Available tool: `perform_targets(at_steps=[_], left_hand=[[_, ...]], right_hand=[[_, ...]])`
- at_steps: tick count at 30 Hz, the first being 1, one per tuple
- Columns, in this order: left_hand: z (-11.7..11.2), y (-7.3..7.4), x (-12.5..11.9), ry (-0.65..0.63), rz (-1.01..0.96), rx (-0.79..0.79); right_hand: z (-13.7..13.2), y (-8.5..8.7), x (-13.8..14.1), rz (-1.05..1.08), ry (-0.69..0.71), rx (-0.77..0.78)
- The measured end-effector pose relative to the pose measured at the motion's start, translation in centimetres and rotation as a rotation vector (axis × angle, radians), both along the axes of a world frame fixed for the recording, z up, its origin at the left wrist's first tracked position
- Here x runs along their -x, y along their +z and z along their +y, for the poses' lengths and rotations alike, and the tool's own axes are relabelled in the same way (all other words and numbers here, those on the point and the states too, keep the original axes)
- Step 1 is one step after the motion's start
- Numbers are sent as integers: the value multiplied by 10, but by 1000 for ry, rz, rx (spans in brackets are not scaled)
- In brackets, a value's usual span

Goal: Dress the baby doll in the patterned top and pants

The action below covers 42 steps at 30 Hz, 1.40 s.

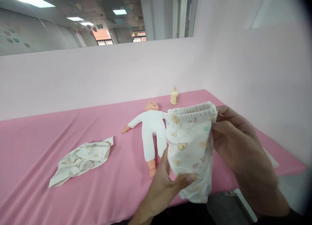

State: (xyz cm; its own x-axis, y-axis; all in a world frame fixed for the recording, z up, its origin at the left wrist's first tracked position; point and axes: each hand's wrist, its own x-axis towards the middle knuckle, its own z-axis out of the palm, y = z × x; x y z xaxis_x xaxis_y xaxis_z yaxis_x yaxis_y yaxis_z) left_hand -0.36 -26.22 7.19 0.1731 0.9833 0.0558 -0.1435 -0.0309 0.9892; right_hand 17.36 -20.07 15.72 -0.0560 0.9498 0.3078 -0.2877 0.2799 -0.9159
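Observation:
A pair of white baby pants (187,137) with small bear prints and a ribbed elastic waistband hangs upright in front of me. My right hand (234,137) pinches the right end of the waistband between thumb and fingers. Lower on the left side, my left hand (168,182) grips the fabric, its thumb across the front and its fingers partly hidden behind. Behind the pants, a baby doll (153,121) in a white suit lies on its back, one arm stretched out to the left; the pants cover part of its other side.
A pink sheet (129,199) covers the table. To the left lies a crumpled printed white garment (84,158). A cream pump bottle (174,96) stands near the back wall. Something white (271,158) lies at the right, partly behind my forearm. A mirror (85,20) spans the wall.

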Motion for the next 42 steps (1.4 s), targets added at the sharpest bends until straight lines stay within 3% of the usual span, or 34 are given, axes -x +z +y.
perform_targets(at_steps=[2, 3, 7, 11, 15, 19, 22, 25, 28, 31, 34, 39, 42], left_hand=[[0, -11, -13, -169, -52, 52], [0, -15, -20, -194, -46, 54], [1, -27, -50, -134, -14, 43], [9, -36, -67, -80, -61, 104], [10, -31, -58, -31, -96, 134], [4, -14, -38, -20, -47, 150], [5, -8, -31, -27, 73, 57], [6, -6, -30, 16, 210, -27], [5, -3, -29, 58, 359, 0], [5, 2, -27, -5, 426, 29], [6, 3, -26, -30, 478, -63], [7, -5, -29, 117, 488, -210], [6, -5, -31, 117, 478, -200]], right_hand=[[11, 3, -2, -5, -50, 0], [16, 3, -3, -16, -70, 1], [27, 0, -6, -71, -115, 4], [21, 6, -8, -98, -164, -26], [25, 2, -24, -188, -347, -91], [41, -34, -50, -298, -441, -4], [44, -70, -63, -463, -378, 166], [28, -92, -68, -669, -226, 292], [-3, -93, -73, -814, -62, 267], [-36, -86, -77, -871, 171, 215], [-56, -85, -75, -930, 343, 171], [-61, -98, -50, -883, 360, 62], [-58, -98, -34, -751, 343, 138]])
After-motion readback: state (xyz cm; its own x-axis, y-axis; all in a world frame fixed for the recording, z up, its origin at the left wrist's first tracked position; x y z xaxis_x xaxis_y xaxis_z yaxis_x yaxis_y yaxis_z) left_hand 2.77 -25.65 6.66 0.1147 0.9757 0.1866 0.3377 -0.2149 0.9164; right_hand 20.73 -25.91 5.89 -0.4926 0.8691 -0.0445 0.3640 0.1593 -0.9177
